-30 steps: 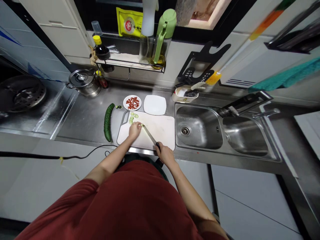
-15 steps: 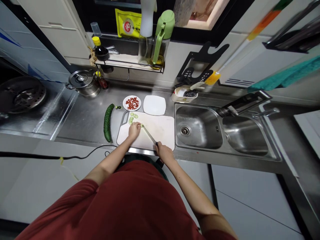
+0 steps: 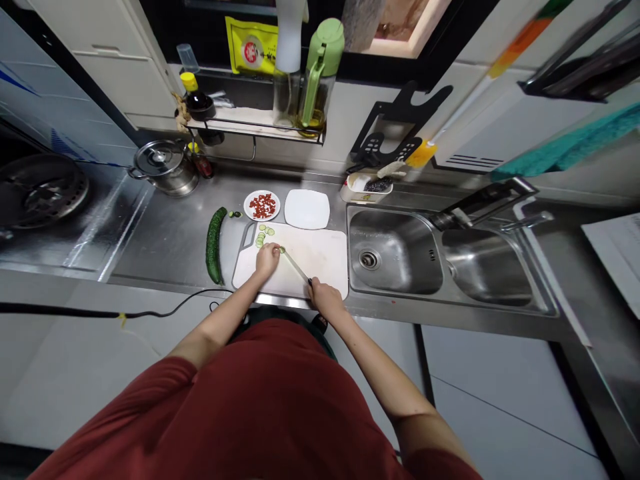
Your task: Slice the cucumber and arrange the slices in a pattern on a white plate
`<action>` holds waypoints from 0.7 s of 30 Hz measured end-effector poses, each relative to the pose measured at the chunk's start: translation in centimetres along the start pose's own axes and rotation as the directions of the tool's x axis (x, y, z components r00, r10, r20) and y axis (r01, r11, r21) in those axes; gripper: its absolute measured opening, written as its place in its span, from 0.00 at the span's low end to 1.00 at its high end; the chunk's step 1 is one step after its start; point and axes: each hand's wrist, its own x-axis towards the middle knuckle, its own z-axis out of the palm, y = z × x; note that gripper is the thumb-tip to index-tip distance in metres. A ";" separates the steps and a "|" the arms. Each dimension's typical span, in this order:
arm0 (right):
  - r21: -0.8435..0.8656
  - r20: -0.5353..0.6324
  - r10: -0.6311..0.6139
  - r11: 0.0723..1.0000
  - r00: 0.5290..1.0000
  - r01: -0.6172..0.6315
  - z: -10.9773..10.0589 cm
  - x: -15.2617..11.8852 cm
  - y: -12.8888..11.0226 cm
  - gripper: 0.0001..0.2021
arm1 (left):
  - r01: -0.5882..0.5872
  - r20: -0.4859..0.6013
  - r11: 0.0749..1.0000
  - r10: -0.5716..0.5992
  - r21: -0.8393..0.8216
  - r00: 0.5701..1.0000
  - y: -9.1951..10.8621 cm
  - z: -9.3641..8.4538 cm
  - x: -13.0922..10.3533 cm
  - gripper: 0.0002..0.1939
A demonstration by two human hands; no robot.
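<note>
My right hand [image 3: 327, 299] is closed around the dark handle of a kitchen knife [image 3: 297, 265], whose blade points up and left over the white cutting board [image 3: 320, 257]. At the blade's tip is a small cucumber piece [image 3: 282, 250]. My left hand [image 3: 268, 259] has its fingers closed at that piece, mostly hiding what is in them. Several thin cucumber slices [image 3: 261, 238] lie on the board just beyond my left hand. A whole cucumber [image 3: 215, 245] rests on the steel counter left of the board, with small cut ends [image 3: 235, 215] near its top.
Behind the board are a plate of diced red pieces [image 3: 262, 205] and a white plate [image 3: 307, 209]. A double sink [image 3: 395, 250] is on the right. A lidded pot [image 3: 164, 167] stands back left, below a wall shelf [image 3: 250, 122] with bottles.
My right hand has moved slightly forward, and the knife with it. My left hand stays at the cucumber piece. The whole view has shifted a little.
</note>
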 end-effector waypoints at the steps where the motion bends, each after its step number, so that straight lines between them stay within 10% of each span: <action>1: -0.001 0.002 -0.003 1.000 1.000 0.003 -0.1 0.0 0.0 0.16 | -0.004 -0.007 1.000 0.004 -0.004 1.000 -0.1 0.0 0.0 0.14; 21: -0.008 0.039 0.014 1.000 0.999 -0.014 -0.6 0.1 0.1 0.15 | -0.006 -0.011 1.000 0.005 -0.024 1.000 -0.1 0.1 0.1 0.13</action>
